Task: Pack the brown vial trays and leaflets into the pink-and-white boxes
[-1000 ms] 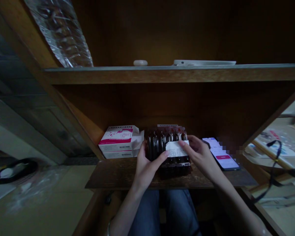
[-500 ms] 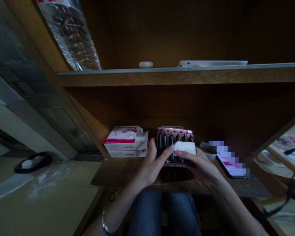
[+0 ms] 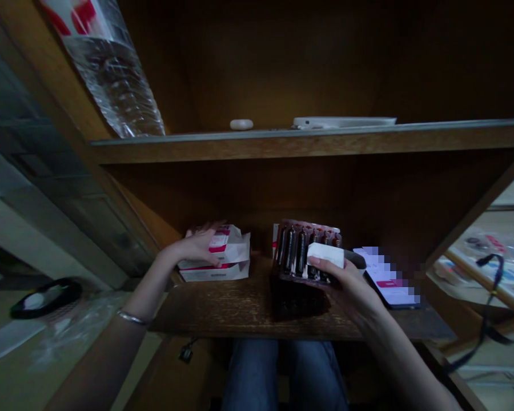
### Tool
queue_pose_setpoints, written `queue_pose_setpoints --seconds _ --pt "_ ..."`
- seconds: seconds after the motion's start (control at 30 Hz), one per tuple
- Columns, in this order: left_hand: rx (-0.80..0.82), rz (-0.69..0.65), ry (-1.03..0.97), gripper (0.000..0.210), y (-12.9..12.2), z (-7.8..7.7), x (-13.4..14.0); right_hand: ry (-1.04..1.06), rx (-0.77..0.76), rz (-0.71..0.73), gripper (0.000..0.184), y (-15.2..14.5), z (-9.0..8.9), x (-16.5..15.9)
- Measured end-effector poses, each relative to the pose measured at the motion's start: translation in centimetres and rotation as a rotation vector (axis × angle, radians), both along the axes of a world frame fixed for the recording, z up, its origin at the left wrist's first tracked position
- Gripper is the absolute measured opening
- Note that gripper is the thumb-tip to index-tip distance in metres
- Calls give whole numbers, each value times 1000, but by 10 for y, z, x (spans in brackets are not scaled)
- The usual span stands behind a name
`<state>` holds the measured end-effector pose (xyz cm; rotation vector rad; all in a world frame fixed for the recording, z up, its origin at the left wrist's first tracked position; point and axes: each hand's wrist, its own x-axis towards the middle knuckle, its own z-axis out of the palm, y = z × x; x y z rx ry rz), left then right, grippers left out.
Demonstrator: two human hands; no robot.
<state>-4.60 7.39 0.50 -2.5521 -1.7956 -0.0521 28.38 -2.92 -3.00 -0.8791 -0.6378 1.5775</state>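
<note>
My right hand [image 3: 345, 279] holds a clear blister tray of dark vials [image 3: 302, 248] upright above the lower shelf. Under the thumb of that hand, a folded white leaflet [image 3: 326, 254] lies against the tray's front. At the left, my left hand [image 3: 198, 246] reaches over the upper pink-and-white carton [image 3: 229, 249], thumb on the near side and fingers over the far side. This carton rests slightly tilted on a second carton [image 3: 216, 274], its flap end open to the right. Part of another pink-and-white box [image 3: 275, 235] shows behind the tray.
A phone [image 3: 388, 279] with a lit, blurred-out screen lies right of my right hand. On the upper shelf [image 3: 261, 149] stand a water bottle [image 3: 115, 85], a small white case [image 3: 241, 124] and a flat white object [image 3: 345, 122]. A dark strap [image 3: 492, 297] hangs at the right.
My left hand has left the vial tray and moved left onto the upper carton, which now sits tilted. My right hand keeps the tray and leaflet, with the tray leaning a little more.
</note>
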Motion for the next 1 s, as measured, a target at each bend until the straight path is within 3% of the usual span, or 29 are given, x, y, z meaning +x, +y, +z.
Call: queue_pose_setpoints --seconds 0.07,0.3,0.43,0.6,0.77,1.0 --pt "53 30 30 105 -10 -1 17 -27 18 -39 44 0 3 0" --pt "380 -178 26 95 -68 11 104 -195 136 -244 51 1 11 -3" --pt "466 -199 -26 99 -79 10 132 -402 226 -368 57 0 8 1" --pt "546 -173 -48 103 -77 6 141 -451 273 -428 55 -2 6 7" --pt "576 -192 -69 109 -82 12 142 -480 307 -517 55 -5 12 12" --pt "645 -168 -60 107 -87 20 142 -539 316 -356 55 -13 17 12"
